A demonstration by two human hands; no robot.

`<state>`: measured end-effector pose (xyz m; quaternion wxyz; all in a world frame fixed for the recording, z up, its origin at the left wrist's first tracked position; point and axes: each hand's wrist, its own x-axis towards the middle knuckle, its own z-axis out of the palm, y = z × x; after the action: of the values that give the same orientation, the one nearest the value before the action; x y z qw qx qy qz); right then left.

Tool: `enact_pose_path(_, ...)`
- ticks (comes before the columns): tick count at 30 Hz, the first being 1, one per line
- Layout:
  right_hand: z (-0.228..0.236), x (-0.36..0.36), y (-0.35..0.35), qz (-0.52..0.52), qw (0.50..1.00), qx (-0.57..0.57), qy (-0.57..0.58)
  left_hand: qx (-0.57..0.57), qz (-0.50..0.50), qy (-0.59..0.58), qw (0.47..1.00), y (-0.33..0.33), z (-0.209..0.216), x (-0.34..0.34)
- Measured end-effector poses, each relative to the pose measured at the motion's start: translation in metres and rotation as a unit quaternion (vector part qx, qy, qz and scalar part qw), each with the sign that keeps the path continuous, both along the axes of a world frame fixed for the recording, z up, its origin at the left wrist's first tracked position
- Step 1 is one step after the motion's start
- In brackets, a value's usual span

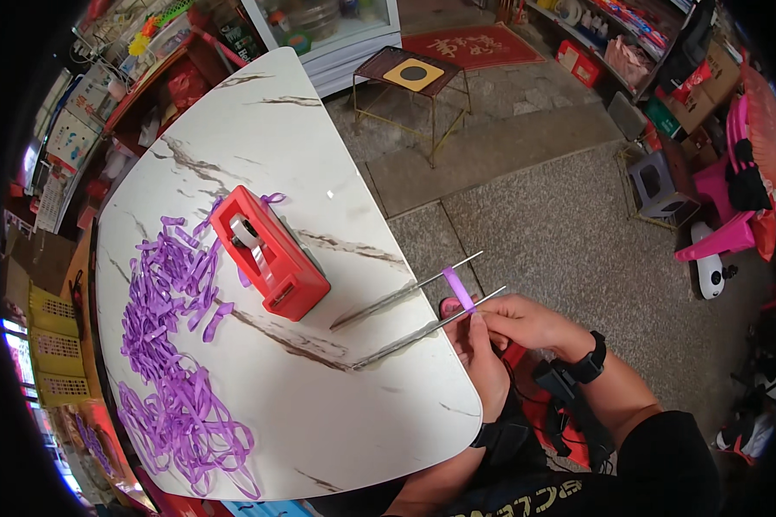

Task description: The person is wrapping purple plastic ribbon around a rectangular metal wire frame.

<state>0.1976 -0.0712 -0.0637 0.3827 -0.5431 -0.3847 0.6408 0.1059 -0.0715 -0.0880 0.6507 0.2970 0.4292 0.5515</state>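
Observation:
Two thin metal rods (405,344) lie over the table's right edge, their tips sticking out past it. A purple ribbon (459,289) spans the gap between them near the tips. At the nearer rod, my left hand (488,369) has its thumb and fingers closed on the ribbon. Just beside it my right hand (524,322) pinches at the same spot, fingers pressed together; the ribbon's ends are hidden in the fingers. A red tape dispenser (297,280) with a roll of clear tape stands on the table left of the rods.
On the white marbled table (319,448) lie a heap of short purple ribbon loops (168,284) and a tangle of longer purple ribbon (190,422). Beyond stand a small brown table (397,73) and a glass-door fridge (328,34). Pink chairs (716,207) are at the right.

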Motion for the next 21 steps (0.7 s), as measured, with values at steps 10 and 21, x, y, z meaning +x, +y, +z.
enact_pose_path(10, -0.001, 0.005, 0.0, 0.014, 0.998, 0.022, -0.055, 0.037, -0.038, 0.05, 0.997, -0.003, 0.002, -0.003)
enact_pose_path(21, -0.005, 0.011, 0.001, 0.038, 0.998, -0.01, 0.049, 0.041, -0.045, -0.006, 0.998, -0.002, -0.004, 0.001)
